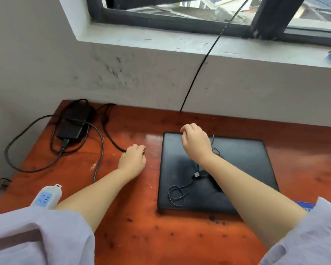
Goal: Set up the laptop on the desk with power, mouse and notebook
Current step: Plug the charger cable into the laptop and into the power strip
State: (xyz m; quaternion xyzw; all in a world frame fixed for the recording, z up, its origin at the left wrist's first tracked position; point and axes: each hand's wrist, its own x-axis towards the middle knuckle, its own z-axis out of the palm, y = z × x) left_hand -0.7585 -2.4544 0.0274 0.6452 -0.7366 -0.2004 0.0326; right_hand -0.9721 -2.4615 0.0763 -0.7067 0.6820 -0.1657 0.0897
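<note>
- The laptop (227,169) is lying shut and flat on the reddish-brown wooden worktop (134,232), right of the middle, its dark lid facing up.
- A thin black cable (177,194) is lying in loose loops on the lid, and its small USB plug (196,175) is resting near the lid's middle.
- The right hand (195,142) is hovering over the far left part of the lid with its fingers curled in; the thin cable is running up toward it, but whether the fingers are gripping it cannot be told.
- The left hand (134,159) is sitting on the worktop just left of the laptop, closed around the end of the power cord (111,138), with a small metal tip (143,151) showing past the fingers toward the laptop's left edge.
- That cord is curving back to the black power brick (73,123), which is lying at the far left corner of the worktop among coils of thicker cable (13,150) that are spilling over the left edge.
- A white power strip (46,197) is poking out at the near left edge, partly hidden by the person's pale sleeve (36,236).
- A blue object (304,204) is peeking out at the right beside the other sleeve; what it is cannot be told.
- Another black cable (208,56) is hanging from the window down the scuffed white wall behind the worktop.
</note>
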